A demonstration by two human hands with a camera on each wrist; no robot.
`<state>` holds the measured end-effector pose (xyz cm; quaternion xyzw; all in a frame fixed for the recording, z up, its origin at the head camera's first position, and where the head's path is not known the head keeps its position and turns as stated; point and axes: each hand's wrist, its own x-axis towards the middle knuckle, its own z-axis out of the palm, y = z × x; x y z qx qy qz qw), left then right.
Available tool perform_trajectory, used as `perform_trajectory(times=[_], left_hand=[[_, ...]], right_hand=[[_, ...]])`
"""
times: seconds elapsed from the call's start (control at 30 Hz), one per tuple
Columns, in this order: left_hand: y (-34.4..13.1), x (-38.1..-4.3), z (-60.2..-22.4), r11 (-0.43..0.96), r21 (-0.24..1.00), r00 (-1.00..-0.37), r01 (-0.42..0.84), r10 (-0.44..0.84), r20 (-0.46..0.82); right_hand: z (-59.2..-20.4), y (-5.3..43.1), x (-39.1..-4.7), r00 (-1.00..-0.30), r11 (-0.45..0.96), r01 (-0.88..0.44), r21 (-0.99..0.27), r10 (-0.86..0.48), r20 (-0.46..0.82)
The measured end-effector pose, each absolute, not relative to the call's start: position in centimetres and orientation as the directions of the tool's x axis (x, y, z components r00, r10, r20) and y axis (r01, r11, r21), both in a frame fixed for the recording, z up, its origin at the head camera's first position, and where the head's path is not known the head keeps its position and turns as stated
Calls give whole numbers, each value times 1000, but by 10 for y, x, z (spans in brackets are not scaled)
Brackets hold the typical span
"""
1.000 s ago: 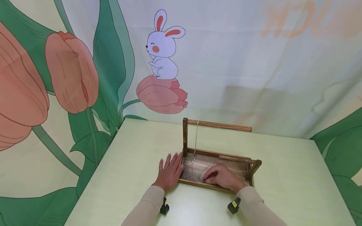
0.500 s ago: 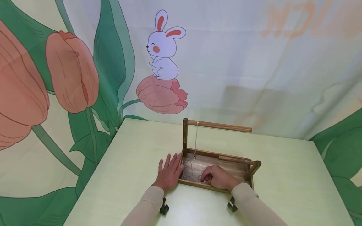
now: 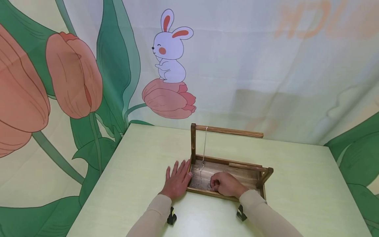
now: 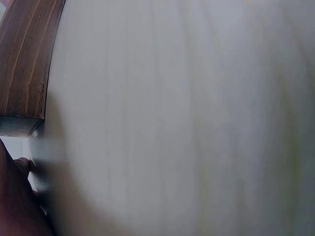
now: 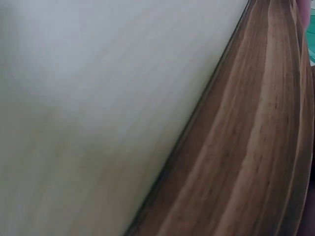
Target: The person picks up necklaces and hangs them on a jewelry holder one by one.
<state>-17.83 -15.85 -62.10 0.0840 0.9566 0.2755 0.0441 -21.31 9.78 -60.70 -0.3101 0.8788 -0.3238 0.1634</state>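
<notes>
A brown wooden jewellery stand (image 3: 217, 195) with a shallow tray base sits on the table. In the head view my left hand (image 3: 175, 185) lies with spread, straight fingers against the tray's left end. My right hand (image 3: 228, 185) is inside the tray, fingers curled down near its floor, pinching what looks like a thin silvery chain (image 3: 209, 185); most of it is hidden under the hand. From the upper bar (image 3: 234, 131) hangs a pale thin necklace (image 3: 205, 144), its lower end trailing in the tray's left part. The left wrist view shows a tray corner (image 4: 24, 69).
A lower bar (image 3: 245, 167) on a short post (image 3: 265, 177) stands at the tray's right end. The tall post (image 3: 193, 143) rises at the back left. Pale green tabletop (image 3: 308, 184) surrounds the stand, and a printed curtain (image 3: 225, 59) hangs behind.
My right hand has shifted slightly left inside the tray, its fingers curling in further. The thin chain's loop beside it no longer shows. The left hand stays in place.
</notes>
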Motion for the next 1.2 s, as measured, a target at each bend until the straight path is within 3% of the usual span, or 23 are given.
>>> perform_trajectory(times=[0.33,0.57,0.87,1.03,1.2], left_hand=[[-158,-179,-623,837,529,-984,138,178,-24],[-158,-179,-621,833,537,-983,136,180,-30],[-159,-179,-623,831,538,-982,141,188,-33],[-159,-178,-622,826,545,-982,140,185,-27],[-158,-178,-623,830,540,-983,139,183,-28]], right_hand=[[-604,94,-217,-707,597,-524,-608,-702,-80],[-600,90,-215,-731,650,-508,-565,-672,-116],[-600,101,-217,-699,517,-447,-730,-711,-76],[-591,105,-219,-644,523,-532,-666,-761,-83],[-594,102,-220,-647,536,-581,-613,-760,-51]])
